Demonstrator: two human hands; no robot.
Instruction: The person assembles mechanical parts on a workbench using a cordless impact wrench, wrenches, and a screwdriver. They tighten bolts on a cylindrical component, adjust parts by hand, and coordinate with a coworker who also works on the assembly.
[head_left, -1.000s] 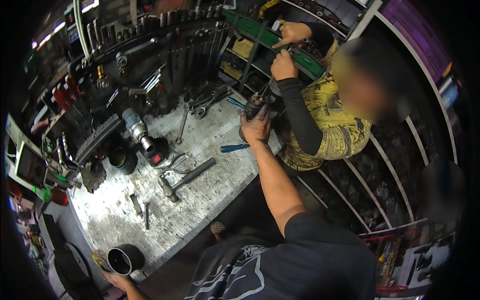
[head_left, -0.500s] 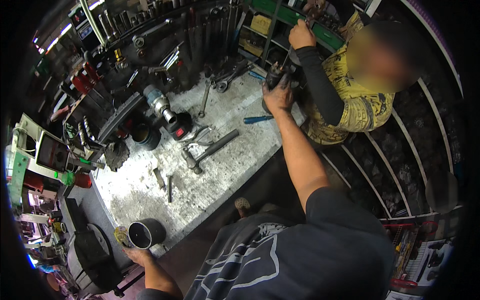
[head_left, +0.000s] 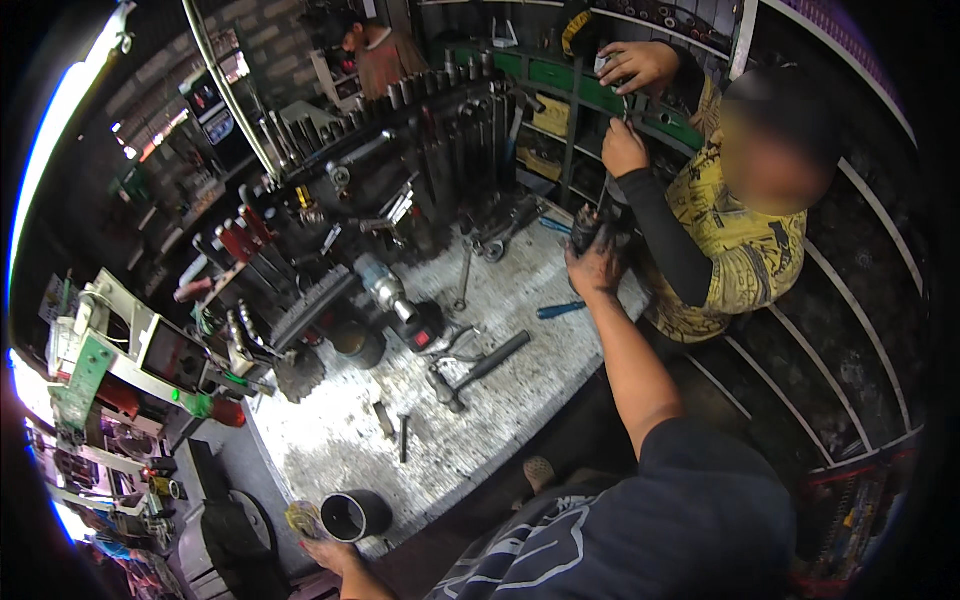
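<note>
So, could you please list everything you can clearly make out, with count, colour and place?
Workbench: one, grey, centre
Hammer: one, dark, mid-bench
Power tool: one, blue-grey and black, beyond hammer
Pliers: at least one, grey, beside hammer
Wrenches: several, grey, beyond pliers
Blue-handled tools: two, blue, right side of workbench
Metal pieces: two, dark, left of hammer
Container: one, dark, left of power tool
Sockets: many, grey, upper centre
Drawers: several, green, upper right
Co-worker: one, in yellow and black, right
Background person: one, in brown, top centre
Hollow cylinder: one, black, near-left workbench corner
Small item: one, yellowish, left of hollow cylinder
Cylindrical part: one, black, in right hand
Left hand: one, beside hollow cylinder
Right hand: one, around cylindrical part
</note>
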